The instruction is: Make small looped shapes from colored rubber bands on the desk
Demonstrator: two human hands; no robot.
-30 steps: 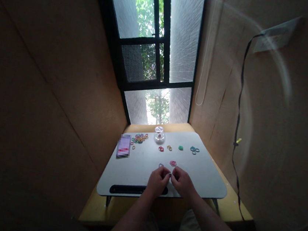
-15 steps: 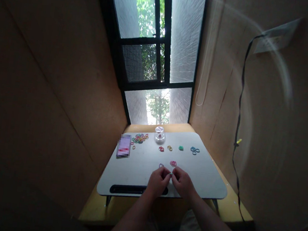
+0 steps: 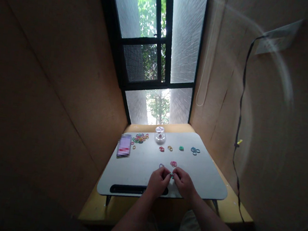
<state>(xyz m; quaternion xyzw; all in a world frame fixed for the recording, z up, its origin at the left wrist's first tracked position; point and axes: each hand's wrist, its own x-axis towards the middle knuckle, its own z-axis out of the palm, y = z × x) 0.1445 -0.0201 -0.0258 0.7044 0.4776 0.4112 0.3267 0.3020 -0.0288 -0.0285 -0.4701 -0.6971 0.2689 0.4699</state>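
My left hand (image 3: 158, 180) and my right hand (image 3: 183, 182) meet over the front of a white lap table (image 3: 139, 169). Between their pinched fingertips is a small green band (image 3: 172, 175), gripped from both sides. Just beyond my right hand lies a pink cluster of bands (image 3: 173, 163), and a pale purple band (image 3: 161, 165) rests by my left fingertips. Farther back sit small groups of bands: red (image 3: 161, 149), yellow (image 3: 170, 148), green (image 3: 181, 148) and blue (image 3: 195, 150).
A mixed pile of coloured bands (image 3: 140, 138) lies at the back left, beside a phone-like rectangle (image 3: 124, 145), blurred. A clear round container (image 3: 160, 135) stands at the back edge. A black slot (image 3: 127, 189) runs along the front. A cable (image 3: 241, 103) hangs on the right wall.
More of the green band shows between my fingertips. Both hands have stayed in nearly the same place.
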